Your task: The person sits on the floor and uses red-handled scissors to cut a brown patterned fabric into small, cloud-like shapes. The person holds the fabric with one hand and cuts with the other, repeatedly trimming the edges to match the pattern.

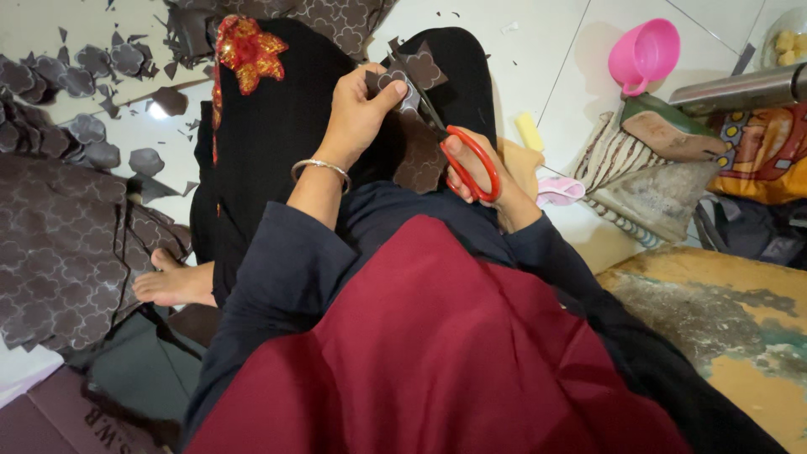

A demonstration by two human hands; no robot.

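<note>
My left hand (pixel 357 113) pinches a small dark brown patterned cut-out piece (pixel 402 82) above my lap, thumb on top of it. A silver bangle (pixel 319 168) circles that wrist. My right hand (pixel 483 181) has its fingers through the red handles of a pair of scissors (pixel 471 161), whose blades reach up to the piece's edge. Under both hands a longer strip of the same patterned material (pixel 420 151) lies over my black-clothed legs. A dark red cloth (pixel 437 353) covers my lap nearest the camera.
Sheets of brown patterned material (pixel 63 252) and several cut cloud-shaped pieces (pixel 80 80) lie on the white tiled floor at left. A red-gold ornament (pixel 248 50) sits on black cloth. A bare foot (pixel 172 284) shows at left. A pink cup (pixel 643 52), striped cloth and worn mat lie right.
</note>
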